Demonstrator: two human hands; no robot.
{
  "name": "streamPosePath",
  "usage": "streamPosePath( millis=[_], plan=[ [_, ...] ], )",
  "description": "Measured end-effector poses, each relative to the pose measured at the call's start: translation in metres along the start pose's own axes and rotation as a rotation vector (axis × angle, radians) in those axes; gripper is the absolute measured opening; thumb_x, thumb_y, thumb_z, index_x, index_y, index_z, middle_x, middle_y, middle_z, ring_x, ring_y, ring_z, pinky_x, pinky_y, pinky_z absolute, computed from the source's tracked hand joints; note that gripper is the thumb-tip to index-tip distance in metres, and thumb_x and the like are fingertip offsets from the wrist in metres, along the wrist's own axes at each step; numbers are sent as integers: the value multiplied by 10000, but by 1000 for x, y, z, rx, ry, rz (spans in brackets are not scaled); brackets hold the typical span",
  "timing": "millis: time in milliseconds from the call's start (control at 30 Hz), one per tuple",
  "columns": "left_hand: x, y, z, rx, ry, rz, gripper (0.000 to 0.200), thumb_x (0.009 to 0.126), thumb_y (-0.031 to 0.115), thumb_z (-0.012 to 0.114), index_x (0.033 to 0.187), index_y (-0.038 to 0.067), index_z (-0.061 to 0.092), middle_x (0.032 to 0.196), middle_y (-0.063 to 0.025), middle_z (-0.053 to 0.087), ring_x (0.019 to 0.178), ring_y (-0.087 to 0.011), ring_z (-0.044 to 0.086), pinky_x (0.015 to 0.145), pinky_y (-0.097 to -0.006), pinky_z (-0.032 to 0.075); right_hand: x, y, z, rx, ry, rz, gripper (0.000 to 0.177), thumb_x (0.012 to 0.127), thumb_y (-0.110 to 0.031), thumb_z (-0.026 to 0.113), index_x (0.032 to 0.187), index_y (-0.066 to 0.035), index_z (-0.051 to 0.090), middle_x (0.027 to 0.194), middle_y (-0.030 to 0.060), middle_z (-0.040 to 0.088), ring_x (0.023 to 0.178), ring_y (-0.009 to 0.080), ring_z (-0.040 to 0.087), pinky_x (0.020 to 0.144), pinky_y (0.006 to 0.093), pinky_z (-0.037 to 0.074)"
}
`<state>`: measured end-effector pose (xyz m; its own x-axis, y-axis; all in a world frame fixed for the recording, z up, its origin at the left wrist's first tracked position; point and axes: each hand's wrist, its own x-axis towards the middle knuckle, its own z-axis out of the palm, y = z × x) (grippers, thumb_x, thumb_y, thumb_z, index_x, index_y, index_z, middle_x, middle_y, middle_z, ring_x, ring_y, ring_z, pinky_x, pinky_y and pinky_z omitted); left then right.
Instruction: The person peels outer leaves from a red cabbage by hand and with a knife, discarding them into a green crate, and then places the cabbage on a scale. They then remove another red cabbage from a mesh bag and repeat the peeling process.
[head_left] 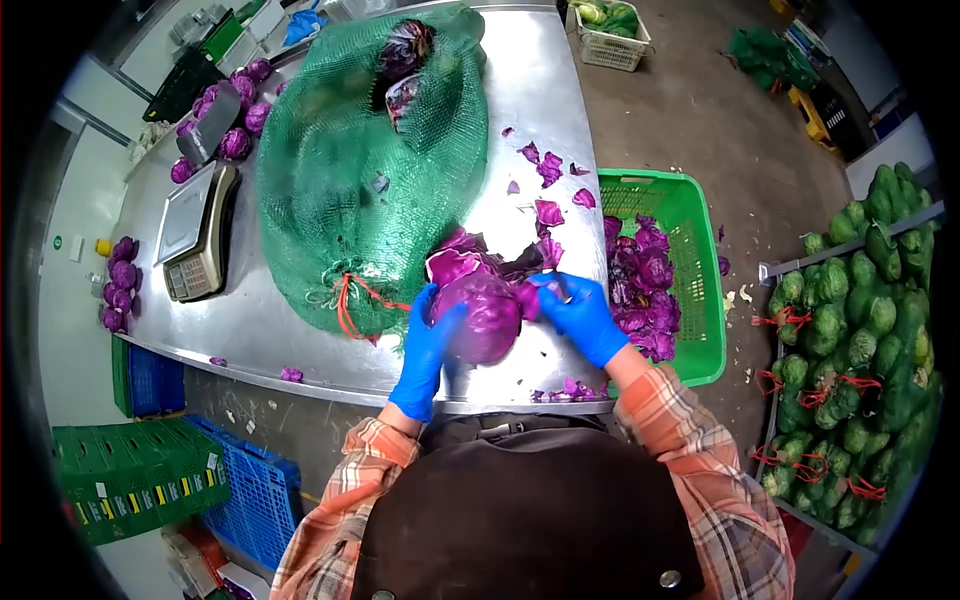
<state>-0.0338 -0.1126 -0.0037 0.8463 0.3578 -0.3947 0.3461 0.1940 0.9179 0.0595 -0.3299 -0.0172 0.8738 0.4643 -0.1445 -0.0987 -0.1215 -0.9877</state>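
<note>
A purple cabbage (482, 322) rests near the front edge of the steel table (532, 70). My left hand (424, 350), in a blue glove, is closed around its left side. At the cabbage's right side, my gloved right hand (585, 318) pinches a loose purple leaf (529, 300). A small dark piece shows by the right fingers, too small to name. Just behind the cabbage lie peeled outer leaves (455, 262). Beyond my left hand sprawls a green mesh bag (370, 200) with a red tie (347, 305) and a few dark cabbages inside.
A green crate (712, 290) of discarded leaves (645, 290) stands against the table's right side. Left of the bag is a weighing scale (198, 240). More cabbages (237, 144) line the table's left edge. Bagged green vegetables (860, 330) fill a rack at far right.
</note>
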Motion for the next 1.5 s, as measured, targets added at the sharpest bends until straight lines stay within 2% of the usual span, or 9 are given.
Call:
streamPosePath(
  millis=[100, 267, 367, 400, 600, 767, 967, 1100, 1500],
  plan=[
    [-7, -8, -1, 180, 33, 207, 856, 815, 247, 738, 1459, -4, 232, 1421, -168, 360, 1222, -245, 467, 1016, -350, 421, 0, -25, -8, 212, 70, 196, 338, 886, -180, 656, 1210, -91, 618, 851, -38, 636, 536, -17, 442, 433, 158, 356],
    [-6, -22, -21, -52, -57, 99, 888, 797, 288, 737, 1488, 77, 220, 1438, -151, 352, 1291, -260, 401, 1082, -396, 346, -2, -12, 12, -54, -168, -92, 924, 757, -162, 789, 1497, -114, 238, 1520, 90, 313, 1429, 191, 194, 1157, 343, 180],
    [-17, -16, -28, -49, -168, 185, 937, 773, 325, 736, 1498, 71, 200, 1459, -145, 334, 1308, -260, 390, 1087, -392, 338, -3, -29, 36, 76, -366, 281, 809, 822, -171, 728, 1488, -130, 272, 1373, 93, 496, 735, 104, 624, 605, 234, 520],
    [-22, -15, -28, -40, -172, 203, 950, 766, 326, 740, 1499, 68, 194, 1465, -142, 326, 1311, -258, 386, 1089, -390, 336, 2, -17, 44, 147, -360, 401, 624, 859, -200, 690, 1417, -120, 421, 1078, 62, 649, 442, 29, 426, 375, 200, 362],
    [-48, 9, -24, 150, -234, 379, 1081, 699, 418, 776, 1507, 51, 160, 1517, -130, 258, 1366, -255, 320, 1126, -409, 268, 2, -27, 26, 238, -250, 374, 268, 878, -215, 673, 1107, -85, 625, 919, 11, 662, 468, 17, 456, 400, 186, 393],
    [-50, 38, -14, 561, -322, 648, 1145, 572, 392, 858, 1471, 15, 257, 1479, -200, 337, 1342, -347, 375, 1095, -435, 315, -15, -68, 28, -151, -261, -196, 472, 837, -251, 731, 1232, -66, 552, 1148, 63, 600, 1056, 172, 568, 905, 257, 462],
    [-56, 43, -14, 617, -443, 695, 1138, 563, 371, 887, 1454, 3, 283, 1443, -206, 385, 1325, -361, 397, 1080, -443, 338, -19, -50, 6, -69, -286, 59, 382, 826, -318, 726, 1093, -74, 602, 966, 53, 647, 953, 169, 631, 835, 319, 504],
    [-54, 46, -11, 538, -527, 575, 1195, 577, 378, 888, 1478, -7, 204, 1485, -202, 321, 1355, -343, 359, 1091, -426, 325, -40, -75, 7, -201, -313, -435, 461, 837, -289, 711, 1229, -86, 580, 1214, 125, 569, 1123, 225, 573, 946, 330, 464],
    [-53, 66, -7, 746, -746, 721, 1104, 590, 391, 873, 1464, 53, 288, 1481, -215, 322, 1374, -376, 320, 1110, -455, 292, -29, -62, -11, 217, -512, 352, 566, 867, -422, 657, 1318, -111, 513, 889, 18, 581, 632, 67, 507, 477, 222, 443]
  ],
)
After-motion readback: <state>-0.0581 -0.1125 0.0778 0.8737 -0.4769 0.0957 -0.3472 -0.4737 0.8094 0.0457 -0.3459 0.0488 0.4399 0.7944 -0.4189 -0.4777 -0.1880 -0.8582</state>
